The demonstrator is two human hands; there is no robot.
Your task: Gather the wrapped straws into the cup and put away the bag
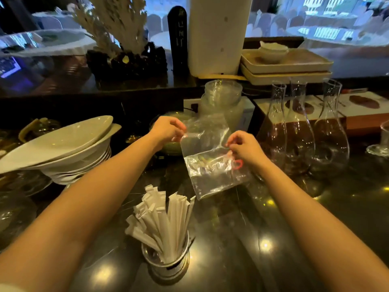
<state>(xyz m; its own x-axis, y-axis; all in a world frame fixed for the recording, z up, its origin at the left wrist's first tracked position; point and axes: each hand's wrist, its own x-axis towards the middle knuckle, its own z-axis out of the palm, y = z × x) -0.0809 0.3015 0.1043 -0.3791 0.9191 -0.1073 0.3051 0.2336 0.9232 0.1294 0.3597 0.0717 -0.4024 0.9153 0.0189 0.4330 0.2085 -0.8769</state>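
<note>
A clear plastic bag [210, 163] hangs above the dark counter, held up by both hands. My left hand [168, 130] pinches its top left corner. My right hand [245, 148] pinches the top right edge, with a small red band or loop showing at its fingers. The bag looks empty. Nearer to me stands a clear glass cup [168, 264] on the counter, packed with several white paper-wrapped straws [164, 218] that fan out upward.
A stack of white plates [63, 148] sits at the left. Three glass carafes [301, 131] stand at the right, close to my right hand. Stacked clear plastic bowls [223, 98] are behind the bag. Beige trays [288, 66] and a white bin [216, 34] sit further back.
</note>
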